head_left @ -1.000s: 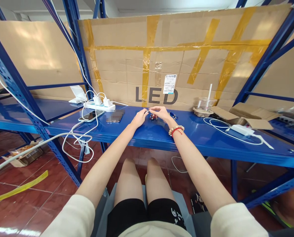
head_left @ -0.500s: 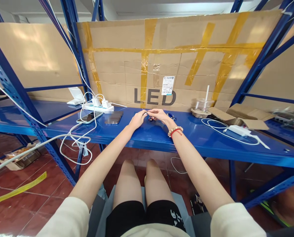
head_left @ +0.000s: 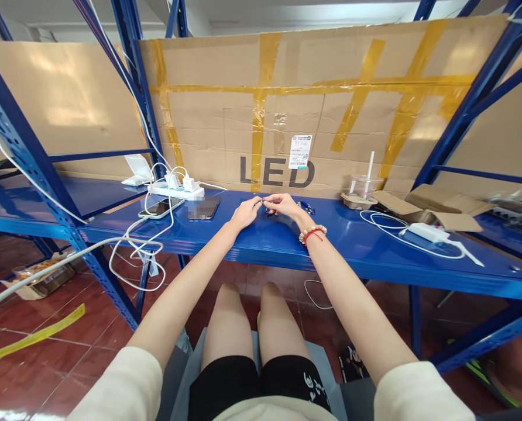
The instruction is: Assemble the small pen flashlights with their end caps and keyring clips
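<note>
Fingertips meeting, my left hand (head_left: pixel 245 213) and my right hand (head_left: pixel 282 204) pinch a small dark piece (head_left: pixel 261 202) between them, over the blue shelf. The piece is too small to name. Just under my right fingers lies a little cluster of dark bits (head_left: pixel 270 211), partly hidden by the hand. Behind my right wrist is a small blue-and-dark item (head_left: pixel 306 207) on the shelf. A beaded bracelet and a red string circle my right wrist.
Left of my hands lie a dark phone (head_left: pixel 203 208), another phone (head_left: pixel 163 207) and a white power strip (head_left: pixel 177 188) with looping cables. To the right stand a plastic cup with a straw (head_left: pixel 363 187), a white adapter (head_left: pixel 428 232) and an open cardboard box (head_left: pixel 436 204). Taped cardboard (head_left: pixel 199 134) backs the shelf.
The view has shifted slightly. My hands stay together over the shelf, with only a small movement of the fingers around the piece.
</note>
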`<control>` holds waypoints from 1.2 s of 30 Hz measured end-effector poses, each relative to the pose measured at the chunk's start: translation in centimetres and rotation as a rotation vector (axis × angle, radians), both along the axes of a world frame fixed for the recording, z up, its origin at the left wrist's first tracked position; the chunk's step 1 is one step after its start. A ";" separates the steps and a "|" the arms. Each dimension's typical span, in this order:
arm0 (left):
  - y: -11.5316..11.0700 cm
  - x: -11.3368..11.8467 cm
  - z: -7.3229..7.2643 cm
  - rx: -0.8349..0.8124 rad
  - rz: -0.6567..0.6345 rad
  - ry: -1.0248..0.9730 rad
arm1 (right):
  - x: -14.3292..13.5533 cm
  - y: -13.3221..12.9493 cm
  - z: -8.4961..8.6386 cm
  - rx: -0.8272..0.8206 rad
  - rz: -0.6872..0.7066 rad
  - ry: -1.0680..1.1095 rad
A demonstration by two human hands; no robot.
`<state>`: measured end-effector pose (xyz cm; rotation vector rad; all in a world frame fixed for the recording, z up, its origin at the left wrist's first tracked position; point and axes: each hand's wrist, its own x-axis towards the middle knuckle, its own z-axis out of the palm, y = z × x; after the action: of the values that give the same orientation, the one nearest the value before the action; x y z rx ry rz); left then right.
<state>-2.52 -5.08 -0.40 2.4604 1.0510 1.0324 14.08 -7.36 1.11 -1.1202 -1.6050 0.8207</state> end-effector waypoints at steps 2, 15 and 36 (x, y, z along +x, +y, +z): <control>0.2 0.0 -0.2 0.003 -0.032 0.015 | 0.2 0.3 -0.3 0.040 0.005 -0.033; 1.3 0.0 -0.9 0.099 -0.105 0.007 | 0.5 -0.3 -0.3 0.067 -0.004 -0.131; 0.8 -0.1 -0.3 0.116 -0.058 0.035 | 0.2 -0.5 0.0 0.067 -0.049 -0.189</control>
<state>-2.63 -4.33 -0.72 2.5929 0.9491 1.0640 14.29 -7.83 1.10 -1.2129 -1.7397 0.6395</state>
